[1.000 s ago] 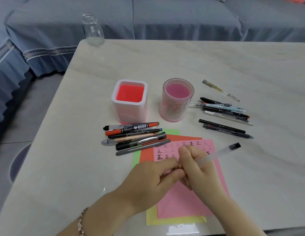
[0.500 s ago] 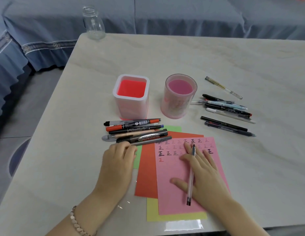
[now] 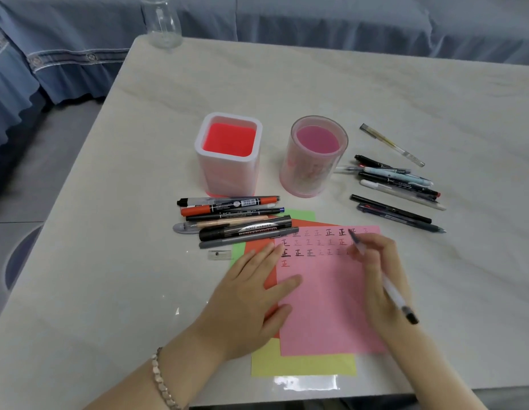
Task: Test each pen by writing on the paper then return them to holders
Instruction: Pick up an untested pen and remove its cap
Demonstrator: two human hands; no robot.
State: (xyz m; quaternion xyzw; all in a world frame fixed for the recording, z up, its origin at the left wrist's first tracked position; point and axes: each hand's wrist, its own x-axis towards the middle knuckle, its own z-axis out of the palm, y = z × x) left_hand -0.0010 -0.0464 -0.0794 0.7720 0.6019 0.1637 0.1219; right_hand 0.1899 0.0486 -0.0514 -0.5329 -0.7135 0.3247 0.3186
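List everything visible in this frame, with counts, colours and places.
Table: one, pale marble, throughout.
Square holder: one, white and red, centre.
Round holder: one, pink, right of it.
Left pens: about seven, mostly black, before square holder.
Right pens: about eight, mixed, beside round holder.
Sheets: four, pink over orange, green, yellow, near edge.
Cap: one, clear, left of sheets.
Bottle: one, clear glass, far corner.
Left hand: one, flat on sheets.
Right hand: one, fingers grip clear pen over pink sheet.
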